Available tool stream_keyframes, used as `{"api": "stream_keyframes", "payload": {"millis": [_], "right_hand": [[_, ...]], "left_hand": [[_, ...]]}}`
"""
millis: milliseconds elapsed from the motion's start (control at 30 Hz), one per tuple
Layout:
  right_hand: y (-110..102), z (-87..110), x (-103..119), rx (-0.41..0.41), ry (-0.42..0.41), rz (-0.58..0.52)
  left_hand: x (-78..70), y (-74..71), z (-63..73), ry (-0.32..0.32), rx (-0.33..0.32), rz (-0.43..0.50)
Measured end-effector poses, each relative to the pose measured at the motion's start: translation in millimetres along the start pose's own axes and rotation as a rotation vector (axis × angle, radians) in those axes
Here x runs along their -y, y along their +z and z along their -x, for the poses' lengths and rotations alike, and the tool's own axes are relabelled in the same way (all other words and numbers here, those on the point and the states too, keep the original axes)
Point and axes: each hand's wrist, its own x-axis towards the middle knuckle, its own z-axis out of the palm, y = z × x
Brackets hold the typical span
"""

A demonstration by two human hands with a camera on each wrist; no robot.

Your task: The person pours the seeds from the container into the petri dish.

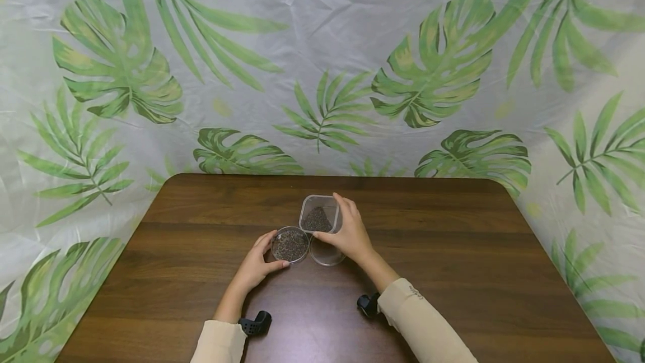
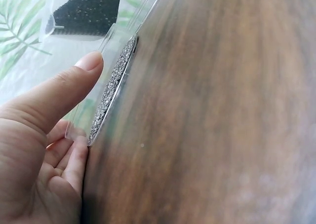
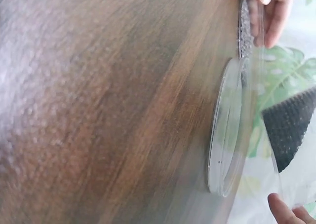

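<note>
Lower centre: gripping clear square plastic tub (image 1: 312,204) with right hand (image 1: 353,237), clasping clear round grain-filled dish (image 1: 289,228) with left hand (image 1: 255,266)!

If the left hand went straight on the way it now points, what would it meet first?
The left hand would first meet the clear round dish of dark granules, which it holds by the edge. Beyond this, the clear square container probably comes next, but it seems raised, so depth is unclear.
</note>
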Motion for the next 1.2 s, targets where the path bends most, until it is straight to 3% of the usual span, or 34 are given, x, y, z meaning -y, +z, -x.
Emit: {"api": "stream_keyframes", "payload": {"millis": [467,733,867,933,1033,1200], "right_hand": [[-2.8,0.2,-4.8,-0.024,0.091,-0.236],[-7.0,0.1,-6.2,-0.014,0.132,-0.318],[-14.6,0.8,0.5,0.001,0.142,-0.358],[-15.8,0.9,-1.5,0.003,0.159,-0.370],[-14.5,0.4,-9.6,-0.006,0.174,-0.382],[-15.9,0.0,-19.8,-0.006,0.165,-0.393]], "left_hand": [[2.7,0.5,-0.9,-0.007,-0.001,-0.024],[-24.5,-2.3,5.3,0.003,0.004,-0.026],[-19.9,-2.4,4.0,-0.012,0.012,-0.031],[-15.8,-2.2,3.9,0.012,0.016,-0.050],[-16.3,-1.9,4.3,-0.005,0.009,-0.010],[2.7,0.7,-0.5,-0.010,0.002,-0.002]]}}
